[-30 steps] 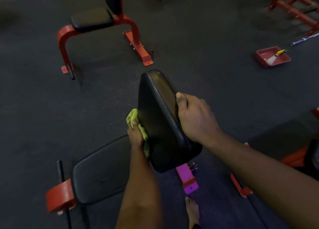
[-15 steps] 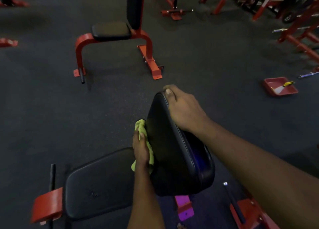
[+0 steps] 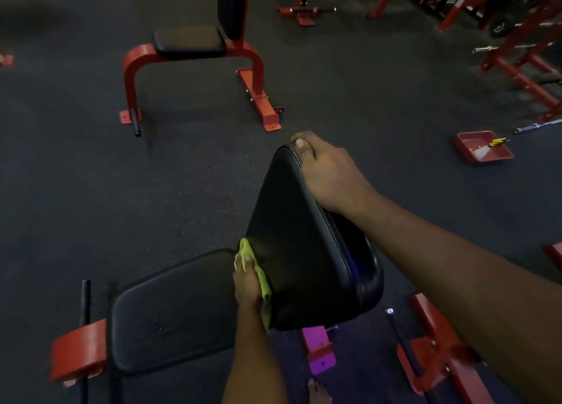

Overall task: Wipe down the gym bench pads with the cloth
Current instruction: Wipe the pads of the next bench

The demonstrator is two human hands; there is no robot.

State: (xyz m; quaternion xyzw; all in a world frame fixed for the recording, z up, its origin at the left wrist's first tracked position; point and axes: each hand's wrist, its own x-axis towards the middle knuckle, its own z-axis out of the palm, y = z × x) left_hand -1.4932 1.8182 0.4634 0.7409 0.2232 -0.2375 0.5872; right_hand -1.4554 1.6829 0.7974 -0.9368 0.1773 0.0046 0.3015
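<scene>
Over on the floor (image 3: 91, 190), which is dark speckled rubber, there's a shallow red tray (image 3: 463, 146) with a yellow-handled scraper (image 3: 495, 142) lying in it; closer in, the back pad (image 3: 298, 251) is glossy black vinyl, tapered and tilted up; right hand (image 3: 328, 175) has its fingers curled over the pad's top edge, gripping it; left hand (image 3: 248, 285) lays fairly straight fingers on the lime-green cloth (image 3: 258, 274), pressing it to the pad's left face, just above the flat seat pad (image 3: 170, 312).
</scene>
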